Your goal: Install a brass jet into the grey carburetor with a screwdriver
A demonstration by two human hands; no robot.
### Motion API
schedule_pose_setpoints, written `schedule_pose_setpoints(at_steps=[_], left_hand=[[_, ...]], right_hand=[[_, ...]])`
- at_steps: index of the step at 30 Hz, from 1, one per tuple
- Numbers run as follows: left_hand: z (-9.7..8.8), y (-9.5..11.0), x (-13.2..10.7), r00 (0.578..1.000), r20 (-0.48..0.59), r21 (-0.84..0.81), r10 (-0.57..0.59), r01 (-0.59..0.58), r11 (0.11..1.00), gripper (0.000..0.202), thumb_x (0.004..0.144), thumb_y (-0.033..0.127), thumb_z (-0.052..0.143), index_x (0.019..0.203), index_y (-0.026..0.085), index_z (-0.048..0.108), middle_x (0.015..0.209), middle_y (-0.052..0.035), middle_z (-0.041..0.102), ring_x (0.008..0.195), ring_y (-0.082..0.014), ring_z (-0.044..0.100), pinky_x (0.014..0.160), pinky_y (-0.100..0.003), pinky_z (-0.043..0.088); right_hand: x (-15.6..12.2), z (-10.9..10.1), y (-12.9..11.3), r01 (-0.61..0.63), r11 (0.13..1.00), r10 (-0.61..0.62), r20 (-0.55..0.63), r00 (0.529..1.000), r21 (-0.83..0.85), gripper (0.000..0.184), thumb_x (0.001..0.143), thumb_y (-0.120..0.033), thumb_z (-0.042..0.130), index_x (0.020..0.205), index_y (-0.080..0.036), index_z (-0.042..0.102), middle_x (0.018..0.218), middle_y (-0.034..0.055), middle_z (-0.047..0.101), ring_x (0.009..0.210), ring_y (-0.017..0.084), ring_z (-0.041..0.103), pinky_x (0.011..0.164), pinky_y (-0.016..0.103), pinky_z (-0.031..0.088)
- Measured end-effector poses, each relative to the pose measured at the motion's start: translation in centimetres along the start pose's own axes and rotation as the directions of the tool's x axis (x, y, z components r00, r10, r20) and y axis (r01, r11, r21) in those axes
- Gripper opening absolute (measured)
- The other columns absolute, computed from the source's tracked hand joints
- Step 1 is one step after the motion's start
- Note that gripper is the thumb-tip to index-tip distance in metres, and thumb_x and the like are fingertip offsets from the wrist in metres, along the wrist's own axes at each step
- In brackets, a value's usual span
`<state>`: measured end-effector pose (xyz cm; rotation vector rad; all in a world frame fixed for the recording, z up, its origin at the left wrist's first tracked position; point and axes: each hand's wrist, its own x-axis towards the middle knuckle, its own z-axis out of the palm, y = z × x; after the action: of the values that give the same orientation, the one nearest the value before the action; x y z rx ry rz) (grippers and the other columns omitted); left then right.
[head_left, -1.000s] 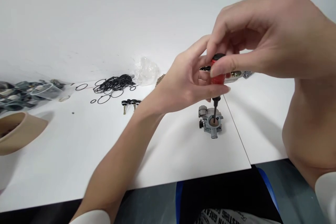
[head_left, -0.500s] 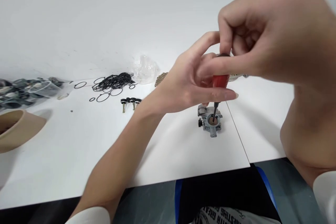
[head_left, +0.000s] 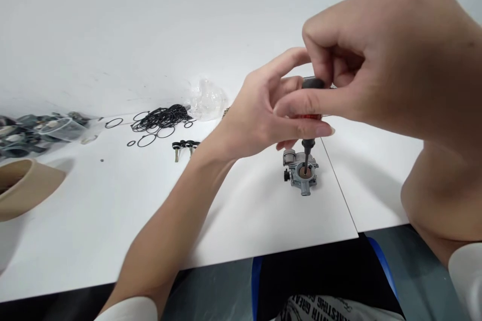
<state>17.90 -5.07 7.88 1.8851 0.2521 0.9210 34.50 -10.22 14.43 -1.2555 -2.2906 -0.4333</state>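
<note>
A grey metal carburetor [head_left: 297,171] with a black knob on its left side lies on the white table, its round opening facing up. A screwdriver [head_left: 308,145] stands slightly tilted, its tip inside that opening against a brownish disc. My right hand [head_left: 380,55] grips the dark top of the handle between thumb and bent fingers. Below it, my left hand [head_left: 256,115] curls around the red part of the handle, thumb across the front. The fingers cover most of the handle.
Left of my forearm are several black-topped brass screws [head_left: 183,146], a heap of black rubber rings [head_left: 165,119] and a clear plastic bag [head_left: 208,100]. Farther left stand a beige bowl [head_left: 41,185] and a clear cup [head_left: 64,129] among grey parts. A seam [head_left: 341,188] crosses the table at right.
My right hand has shifted a little left and turned with the handle top. Less red shows between my fingers. My left hand has moved slightly left; the carburetor stays in place.
</note>
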Motion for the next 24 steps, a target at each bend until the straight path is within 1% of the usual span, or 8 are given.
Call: schedule_pose_setpoints(at_steps=[4,6,9,12,14,17,19,24], left_hand=[[-0.7,-0.2,0.0,0.998,0.055,-0.14,0.037,-0.029,0.99,0.031,0.075,0.008,0.077,0.097,0.019,0.058,0.081,0.0002,0.07,0.053,-0.0112,0.064,0.035,-0.017,0.042],[-1.0,0.1,-0.1,0.99,0.137,-0.152,0.041,-0.02,0.988,0.029,0.078,0.007,0.073,0.1,0.02,0.059,0.087,0.0001,0.071,0.056,-0.0123,0.067,0.04,-0.02,0.05],[-0.8,0.4,-0.2,0.99,0.141,-0.035,-0.005,0.01,0.999,0.04,0.079,0.013,0.074,0.114,0.018,0.056,0.086,0.0012,0.066,0.067,-0.0116,0.069,0.056,-0.021,0.054],[-0.4,0.2,-0.2,1.0,0.031,0.032,-0.001,0.0,0.999,0.037,0.076,0.017,0.078,0.106,0.015,0.055,0.07,0.0056,0.057,0.055,-0.005,0.06,0.049,-0.015,0.044],[-0.3,0.0,-0.2,0.999,-0.02,0.001,0.037,-0.037,0.999,0.031,0.072,0.014,0.081,0.091,0.018,0.056,0.065,0.0049,0.058,0.047,-0.0062,0.056,0.037,-0.015,0.038],[-0.7,0.2,-0.2,0.998,0.01,-0.026,0.066,-0.066,0.997,0.023,0.073,0.011,0.078,0.086,0.018,0.06,0.076,-0.0013,0.067,0.052,-0.0114,0.063,0.033,-0.018,0.04],[-0.9,0.4,-0.2,0.994,0.091,-0.048,0.064,-0.06,0.997,0.021,0.076,0.008,0.074,0.091,0.016,0.062,0.082,-0.0021,0.068,0.056,-0.0107,0.064,0.038,-0.017,0.047],[0.0,-0.1,0.2,0.989,0.086,-0.085,0.117,-0.109,0.99,0.025,0.079,0.01,0.072,0.099,0.012,0.058,0.082,0.005,0.059,0.065,-0.003,0.062,0.054,-0.013,0.049]], right_hand=[[-0.3,-0.4,1.3,0.212,0.959,-0.232,0.096,0.968,0.188,0.013,0.089,-0.025,0.057,0.087,-0.023,0.07,0.087,-0.004,0.059,0.077,0.009,0.055,0.061,0.024,0.034],[-0.5,-0.8,1.9,0.306,0.884,-0.362,0.104,0.926,0.352,0.023,0.089,-0.017,0.052,0.091,-0.028,0.072,0.086,-0.0089,0.065,0.069,0.005,0.055,0.059,0.021,0.035],[-0.3,-0.4,1.4,0.255,0.929,-0.276,0.043,0.96,0.268,0.027,0.084,-0.023,0.057,0.057,-0.02,0.054,0.051,-0.0063,0.044,0.056,0.007,0.048,0.054,0.025,0.027],[-0.1,0.4,0.0,0.069,0.997,-0.068,-0.041,0.997,0.027,0.053,0.085,-0.036,0.058,0.05,-0.02,0.022,0.049,-0.0026,0.021,0.066,0.015,0.051,0.057,0.03,0.021],[-0.1,0.5,-0.2,0.065,0.997,-0.065,0.005,0.998,0.037,0.051,0.093,-0.037,0.051,0.05,-0.02,0.028,0.052,-0.0014,0.03,0.069,0.016,0.053,0.057,0.031,0.022],[-0.6,-0.2,0.8,0.29,0.908,-0.335,0.108,0.936,0.302,0.028,0.095,-0.025,0.051,0.071,-0.021,0.065,0.073,-0.0073,0.063,0.069,0.006,0.057,0.057,0.024,0.032],[-0.9,-0.7,1.7,0.367,0.868,-0.418,0.094,0.903,0.334,0.026,0.093,-0.016,0.05,0.091,-0.029,0.072,0.084,-0.0134,0.068,0.07,0.002,0.059,0.057,0.018,0.035],[-0.6,-0.5,1.9,0.213,0.977,-0.204,0.176,0.963,-0.031,0.019,0.083,-0.019,0.054,0.077,-0.027,0.07,0.067,-0.0126,0.062,0.061,0.003,0.059,0.046,0.021,0.027]])
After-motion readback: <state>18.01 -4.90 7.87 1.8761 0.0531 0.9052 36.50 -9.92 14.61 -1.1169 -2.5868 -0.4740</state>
